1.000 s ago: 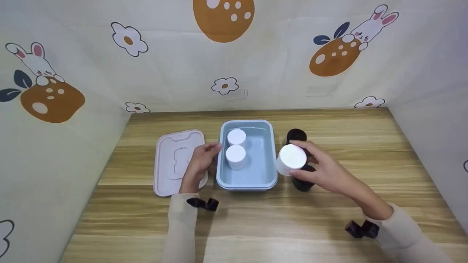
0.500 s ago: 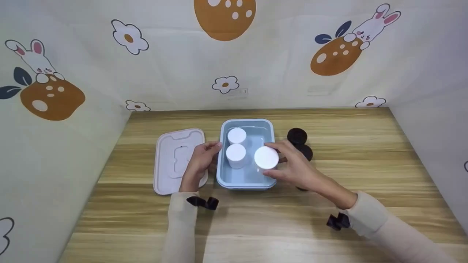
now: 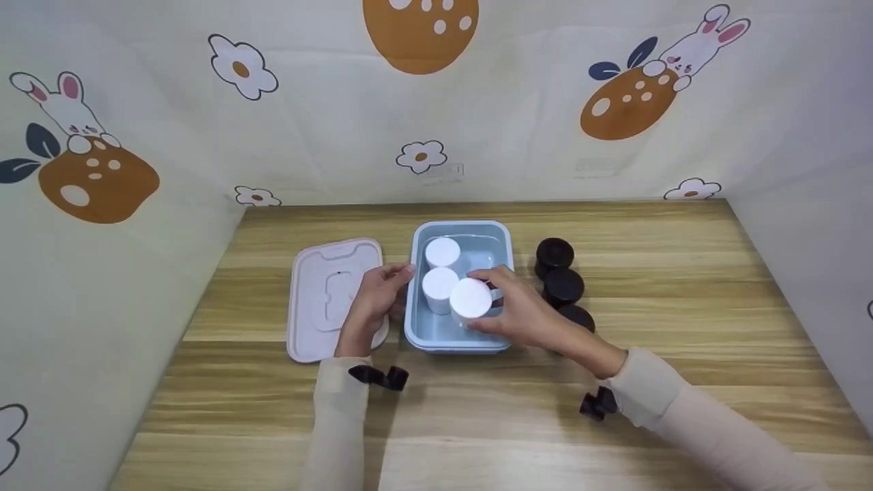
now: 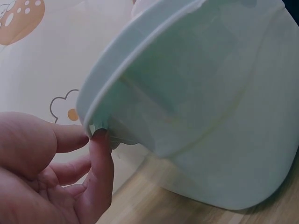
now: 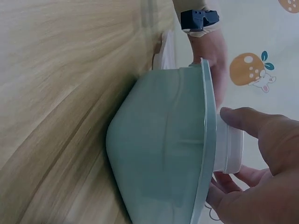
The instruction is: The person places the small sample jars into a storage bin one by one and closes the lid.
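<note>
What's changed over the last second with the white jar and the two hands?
The right hand carried the white jar leftward from beside the black jars over the rim of the blue container, down next to the two white jars already inside; it still grips it. The left hand stayed at the container's left edge, and the lid has not moved.

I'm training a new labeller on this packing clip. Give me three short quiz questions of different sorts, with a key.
1. True or false: the right hand grips a white jar over the blue container.
2. How many black jars stand right of the container?
3. The left hand touches: A) the lid B) the container's left rim C) a black jar.

Key: 1 true; 2 three; 3 B.
</note>
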### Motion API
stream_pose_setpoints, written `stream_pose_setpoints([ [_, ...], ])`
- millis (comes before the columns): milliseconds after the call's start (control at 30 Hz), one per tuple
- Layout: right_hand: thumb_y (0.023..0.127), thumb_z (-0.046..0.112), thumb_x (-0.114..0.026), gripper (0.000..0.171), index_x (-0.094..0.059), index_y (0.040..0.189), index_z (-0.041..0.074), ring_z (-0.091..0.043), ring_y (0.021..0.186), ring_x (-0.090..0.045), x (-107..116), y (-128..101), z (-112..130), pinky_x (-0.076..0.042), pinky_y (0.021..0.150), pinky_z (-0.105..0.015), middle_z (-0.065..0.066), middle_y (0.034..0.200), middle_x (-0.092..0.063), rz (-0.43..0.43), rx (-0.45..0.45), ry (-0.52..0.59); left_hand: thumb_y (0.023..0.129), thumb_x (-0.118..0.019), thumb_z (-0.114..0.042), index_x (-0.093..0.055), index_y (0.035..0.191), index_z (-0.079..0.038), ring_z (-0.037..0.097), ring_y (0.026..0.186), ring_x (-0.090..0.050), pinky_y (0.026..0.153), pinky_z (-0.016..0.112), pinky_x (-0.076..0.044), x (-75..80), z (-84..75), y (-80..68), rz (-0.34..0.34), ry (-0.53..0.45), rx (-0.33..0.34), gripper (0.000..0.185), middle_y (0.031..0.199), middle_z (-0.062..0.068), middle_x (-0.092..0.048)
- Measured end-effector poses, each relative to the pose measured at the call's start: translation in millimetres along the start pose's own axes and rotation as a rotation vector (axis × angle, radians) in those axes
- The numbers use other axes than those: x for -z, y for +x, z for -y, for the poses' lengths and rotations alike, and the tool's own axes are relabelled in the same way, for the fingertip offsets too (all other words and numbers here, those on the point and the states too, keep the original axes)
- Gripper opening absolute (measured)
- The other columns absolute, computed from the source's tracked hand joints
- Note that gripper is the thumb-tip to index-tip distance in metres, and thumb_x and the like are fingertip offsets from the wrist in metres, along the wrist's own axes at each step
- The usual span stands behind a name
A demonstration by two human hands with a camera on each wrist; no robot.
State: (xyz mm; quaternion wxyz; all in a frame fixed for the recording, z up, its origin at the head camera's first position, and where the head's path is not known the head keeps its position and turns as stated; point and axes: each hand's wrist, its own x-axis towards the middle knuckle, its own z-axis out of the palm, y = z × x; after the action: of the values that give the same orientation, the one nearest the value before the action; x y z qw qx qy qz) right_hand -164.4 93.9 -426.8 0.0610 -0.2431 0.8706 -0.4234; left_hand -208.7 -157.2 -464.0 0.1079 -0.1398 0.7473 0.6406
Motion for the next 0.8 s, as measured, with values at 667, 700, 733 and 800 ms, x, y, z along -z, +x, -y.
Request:
stream_pose_setpoints([
  [667,0.07,0.012,-0.09,0.064,-0.064,0.128,0.003,-0.031,0.106,-0.059,-34,19,11,-0.051,0.092,-0.044,-0.018,0.113,-0.057,0.051,0.004,-0.072,0.099,-0.063,-0.028,-0.062,0.133,-0.003,0.016,0.087,-0.066,0.076,0.031,-0.055,1.2,0.8,-0.9,0.001,0.016,-0.007,0.042,0.114,0.015,-0.069],
  [700,0.07,0.012,-0.09,0.064,-0.064,0.128,0.003,-0.031,0.105,-0.059,-36,20,11,-0.051,0.092,-0.045,-0.018,0.113,-0.057,0.053,-0.001,-0.079,0.099,-0.063,-0.028,-0.062,0.133,-0.003,0.016,0.086,-0.066,0.074,0.031,-0.055,1.1,0.6,-0.9,0.004,0.013,-0.002,0.042,0.114,0.015,-0.069],
  [733,0.07,0.011,-0.09,0.063,-0.064,0.127,0.003,-0.03,0.105,-0.058,-37,20,11,-0.051,0.093,-0.045,-0.018,0.113,-0.057,0.054,-0.004,-0.086,0.099,-0.063,-0.028,-0.062,0.133,-0.003,0.016,0.086,-0.066,0.073,0.03,-0.055,0.8,0.1,-0.9,0.005,0.011,-0.001,0.042,0.114,0.015,-0.068],
  [800,0.07,0.009,-0.09,0.062,-0.065,0.126,0.002,-0.03,0.106,-0.057,-40,22,11,-0.051,0.093,-0.046,-0.018,0.113,-0.058,0.062,-0.005,-0.086,0.099,-0.063,-0.029,-0.062,0.133,-0.004,0.015,0.085,-0.066,0.07,0.028,-0.055,0.4,-0.3,-0.7,0.007,0.008,0.006,0.042,0.114,0.014,-0.069],
])
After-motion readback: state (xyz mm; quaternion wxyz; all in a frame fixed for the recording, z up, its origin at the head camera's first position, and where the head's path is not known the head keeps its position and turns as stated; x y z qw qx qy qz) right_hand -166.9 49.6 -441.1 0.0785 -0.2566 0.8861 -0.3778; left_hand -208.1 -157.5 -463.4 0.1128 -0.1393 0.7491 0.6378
